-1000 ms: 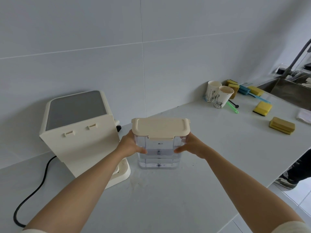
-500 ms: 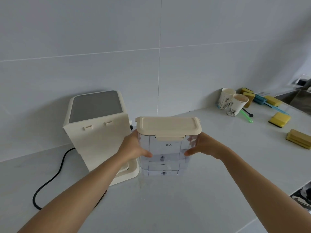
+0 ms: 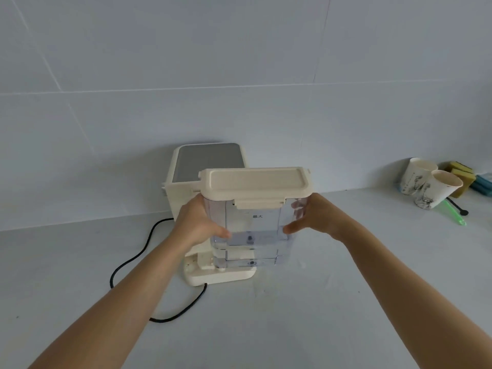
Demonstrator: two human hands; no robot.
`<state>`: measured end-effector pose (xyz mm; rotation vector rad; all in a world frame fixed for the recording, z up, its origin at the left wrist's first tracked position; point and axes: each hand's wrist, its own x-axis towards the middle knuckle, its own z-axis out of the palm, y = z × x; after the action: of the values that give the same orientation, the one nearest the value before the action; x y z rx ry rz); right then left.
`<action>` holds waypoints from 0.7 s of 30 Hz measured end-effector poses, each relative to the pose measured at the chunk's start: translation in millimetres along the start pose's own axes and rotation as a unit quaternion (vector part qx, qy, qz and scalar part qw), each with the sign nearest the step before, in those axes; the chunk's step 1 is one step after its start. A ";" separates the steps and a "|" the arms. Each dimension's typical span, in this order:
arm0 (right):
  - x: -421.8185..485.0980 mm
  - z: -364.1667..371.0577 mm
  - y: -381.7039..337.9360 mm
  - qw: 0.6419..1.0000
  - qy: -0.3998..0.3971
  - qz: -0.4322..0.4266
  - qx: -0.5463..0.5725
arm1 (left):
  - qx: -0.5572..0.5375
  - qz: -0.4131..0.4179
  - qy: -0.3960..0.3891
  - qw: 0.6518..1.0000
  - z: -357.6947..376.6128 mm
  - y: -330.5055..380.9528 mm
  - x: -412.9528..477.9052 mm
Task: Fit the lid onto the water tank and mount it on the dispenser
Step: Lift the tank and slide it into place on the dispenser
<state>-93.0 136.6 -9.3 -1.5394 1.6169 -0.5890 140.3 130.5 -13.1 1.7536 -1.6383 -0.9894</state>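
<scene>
A clear water tank [image 3: 253, 230] with a cream lid [image 3: 254, 182] closed on top is held in the air between both hands. My left hand [image 3: 198, 222] grips its left side and my right hand [image 3: 314, 217] grips its right side. The tank hangs just in front of the cream dispenser [image 3: 207, 162], above the dispenser's base [image 3: 215, 275]. The tank hides most of the dispenser's back panel. A little water shows in the tank's lower part.
A black power cord [image 3: 138, 259] loops from the dispenser across the white counter [image 3: 346, 302]. Two paper cups [image 3: 431, 185] lean at the right by the tiled wall, with yellow sponges [image 3: 462, 173] and a green stick [image 3: 455, 213] nearby.
The tank has been lifted off the counter and carried left, in front of the dispenser's back. The camera view has swung left, so the dispenser now sits in the centre.
</scene>
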 end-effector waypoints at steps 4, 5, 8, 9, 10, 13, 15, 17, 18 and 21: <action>14.1 21.7 -16.0 0.999 -0.015 -0.027 0.024 | -0.013 -0.027 0.022 0.999 -17.6 -15.4 3.3; 16.7 26.2 -18.4 0.999 -0.019 -0.033 0.027 | -0.015 -0.028 0.026 0.999 -21.0 -17.3 3.3; 24.7 37.1 -23.0 0.998 -0.025 -0.044 0.036 | -0.026 -0.033 0.030 0.999 -28.8 -22.7 5.8; 27.3 39.7 -24.6 0.998 -0.024 -0.045 0.039 | -0.030 -0.040 0.031 0.998 -31.4 -24.9 7.3; 29.2 41.9 -26.8 0.998 -0.022 -0.047 0.042 | -0.033 -0.045 0.033 0.998 -33.6 -28.0 9.9; 36.9 48.6 -31.7 0.997 -0.026 -0.049 0.051 | -0.047 -0.054 0.042 0.997 -39.3 -38.3 19.1; 42.6 52.9 -33.2 0.997 -0.035 -0.043 0.057 | -0.049 -0.059 0.040 0.996 -42.2 -42.3 23.7; 47.6 56.2 -33.7 0.996 -0.040 -0.032 0.068 | -0.057 -0.060 0.033 0.996 -43.7 -47.5 29.2; 49.7 57.8 -33.9 0.996 -0.040 -0.028 0.074 | -0.062 -0.061 0.028 0.996 -43.8 -49.8 31.5; 54.7 62.8 -32.6 0.995 -0.042 -0.021 0.085 | -0.069 -0.065 0.019 0.995 -42.5 -57.0 37.4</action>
<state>-19.4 90.9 -31.7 -1.4549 1.4371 -0.6590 208.0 96.0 -39.3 1.7930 -1.4118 -1.0948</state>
